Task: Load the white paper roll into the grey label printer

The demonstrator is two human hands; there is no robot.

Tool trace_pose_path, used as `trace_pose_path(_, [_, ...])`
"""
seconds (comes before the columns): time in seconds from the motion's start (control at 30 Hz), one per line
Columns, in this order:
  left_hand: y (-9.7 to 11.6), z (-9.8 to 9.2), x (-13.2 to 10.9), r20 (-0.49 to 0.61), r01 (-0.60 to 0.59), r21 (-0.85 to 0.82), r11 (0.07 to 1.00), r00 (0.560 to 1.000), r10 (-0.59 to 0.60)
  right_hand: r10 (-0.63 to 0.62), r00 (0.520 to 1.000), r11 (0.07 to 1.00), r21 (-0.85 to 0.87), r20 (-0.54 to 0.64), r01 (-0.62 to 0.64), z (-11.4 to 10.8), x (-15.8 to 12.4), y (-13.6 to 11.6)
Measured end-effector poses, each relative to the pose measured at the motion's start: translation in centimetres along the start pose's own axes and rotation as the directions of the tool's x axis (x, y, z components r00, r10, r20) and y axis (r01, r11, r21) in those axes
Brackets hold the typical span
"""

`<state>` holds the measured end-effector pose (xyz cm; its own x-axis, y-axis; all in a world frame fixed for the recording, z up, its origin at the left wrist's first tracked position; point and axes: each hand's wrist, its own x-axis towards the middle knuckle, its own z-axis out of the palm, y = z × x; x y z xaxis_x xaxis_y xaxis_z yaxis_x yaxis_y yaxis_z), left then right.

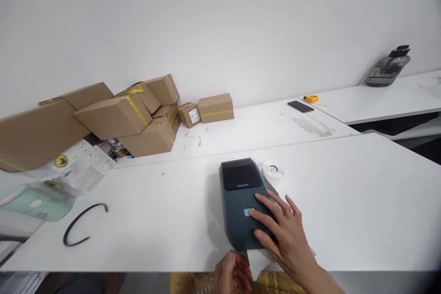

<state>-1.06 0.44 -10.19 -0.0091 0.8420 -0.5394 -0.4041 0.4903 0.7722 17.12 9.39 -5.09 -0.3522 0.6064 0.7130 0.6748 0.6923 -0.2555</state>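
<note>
A dark grey label printer (241, 202) sits on the white table (344, 202) near its front edge. My right hand (284, 232) lies flat on the printer's top, fingers spread, one fingertip by the small light button (248, 212). A white paper label (257, 259) sticks out of the printer's front slot. My left hand (232, 273) is at the table edge, fingers curled on that label. A white label roll (273, 170) stands just behind the printer on the right.
Several taped cardboard boxes (138, 115) are piled against the wall at the back left, with plastic mailers (69, 170) in front. A black curved strap (81, 225) lies at left. A phone (300, 106) and yellow tape measure (311, 98) lie further back.
</note>
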Motion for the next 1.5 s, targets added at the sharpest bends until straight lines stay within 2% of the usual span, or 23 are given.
trace_pose_path(0.1, [0.0, 0.2, -0.4, -0.03, -0.101, 0.056, 0.993, 0.994, 0.103, 0.051, 0.998, 0.994, 0.093, 0.028, -0.053, -0.1, -0.5, 0.0])
trace_pose_path(0.17, [0.2, 0.3, -1.0, -0.12, -0.198, 0.136, 0.971, 0.969, 0.215, 0.115, 0.992, 0.969, 0.213, 0.061, -0.125, -0.2, -1.2, -0.1])
trace_pose_path(0.23, [0.7, 0.7, -1.9, -0.269, -0.297, 0.255, 0.92, 0.892, 0.363, 0.21, 0.973, 0.913, 0.338, 0.092, -0.229, -0.5, -2.1, -0.3])
trace_pose_path(0.3, [1.5, 1.4, -2.6, -0.396, -0.364, 0.343, 0.866, 0.78, 0.485, 0.334, 0.934, 0.825, 0.438, 0.13, -0.356, -0.7, -2.9, -0.4])
trace_pose_path(0.37, [2.5, 2.3, -2.9, -0.426, -0.439, 0.355, 0.825, 0.71, 0.561, 0.44, 0.878, 0.725, 0.503, 0.188, -0.471, -0.9, -3.3, -0.5])
trace_pose_path(0.4, [3.1, 2.7, -3.0, -0.406, -0.478, 0.344, 0.808, 0.7, 0.587, 0.468, 0.857, 0.687, 0.523, 0.213, -0.505, -1.0, -3.3, -0.5])
trace_pose_path(0.43, [3.8, 3.1, -2.9, -0.376, -0.507, 0.334, 0.795, 0.702, 0.606, 0.478, 0.847, 0.666, 0.534, 0.23, -0.521, -1.2, -3.0, -0.5])
trace_pose_path(0.5, [4.9, 3.6, -2.5, -0.307, -0.53, 0.328, 0.782, 0.723, 0.619, 0.461, 0.859, 0.678, 0.537, 0.222, -0.502, -1.6, -1.8, -0.2])
trace_pose_path(0.63, [6.8, 3.8, -1.0, -0.249, -0.517, 0.352, 0.78, 0.752, 0.611, 0.301, 0.947, 0.827, 0.463, 0.113, -0.318, -2.7, 2.5, 1.2])
trace_pose_path(0.7, [7.4, 3.8, 0.0, -0.224, -0.525, 0.38, 0.762, 0.747, 0.626, 0.217, 0.973, 0.873, 0.431, 0.079, -0.23, -3.1, 5.0, 2.3])
trace_pose_path(0.77, [8.1, 3.7, 1.2, -0.192, -0.535, 0.428, 0.728, 0.734, 0.652, 0.193, 0.978, 0.876, 0.436, 0.077, -0.207, -3.2, 7.6, 3.4])
trace_pose_path(0.83, [8.9, 3.7, 2.6, -0.169, -0.541, 0.486, 0.686, 0.712, 0.681, 0.231, 0.968, 0.84, 0.482, 0.1, -0.25, -2.8, 10.2, 4.3])
trace_pose_path(0.97, [11.0, 3.8, 5.5, -0.12, -0.546, 0.584, 0.601, 0.675, 0.728, 0.352, 0.926, 0.705, 0.611, 0.139, -0.36, -1.4, 15.5, 5.4])
trace_pose_path(1.03, [12.0, 4.1, 6.6, -0.103, -0.516, 0.625, 0.586, 0.69, 0.717, 0.412, 0.899, 0.648, 0.647, 0.148, -0.403, -0.6, 18.0, 5.8])
trace_pose_path(1.17, [13.0, 4.5, 7.8, -0.072, -0.431, 0.69, 0.582, 0.759, 0.647, 0.5, 0.844, 0.572, 0.656, 0.196, -0.492, 1.2, 21.7, 7.0])
trace_pose_path(1.23, [13.1, 4.5, 8.1, -0.062, -0.402, 0.72, 0.566, 0.775, 0.629, 0.512, 0.827, 0.538, 0.663, 0.233, -0.521, 1.7, 22.6, 7.4])
trace_pose_path(1.3, [13.0, 4.4, 8.2, -0.058, -0.392, 0.741, 0.545, 0.771, 0.634, 0.524, 0.819, 0.527, 0.667, 0.232, -0.526, 1.7, 22.5, 7.4])
trace_pose_path(1.4, [12.7, 4.2, 8.4, -0.058, -0.397, 0.743, 0.539, 0.764, 0.643, 0.59, 0.799, 0.549, 0.667, 0.117, -0.504, 0.9, 20.2, 6.7])
trace_pose_path(1.47, [12.6, 4.2, 8.5, -0.06, -0.404, 0.736, 0.542, 0.76, 0.648, 0.612, 0.79, 0.633, 0.614, -0.025, -0.471, 0.1, 17.5, 6.2])
trace_pose_path(1.5, [12.6, 4.2, 8.5, -0.059, -0.409, 0.736, 0.54, 0.756, 0.652, 0.563, 0.822, 0.727, 0.525, -0.085, -0.443, -0.1, 16.0, 5.9])
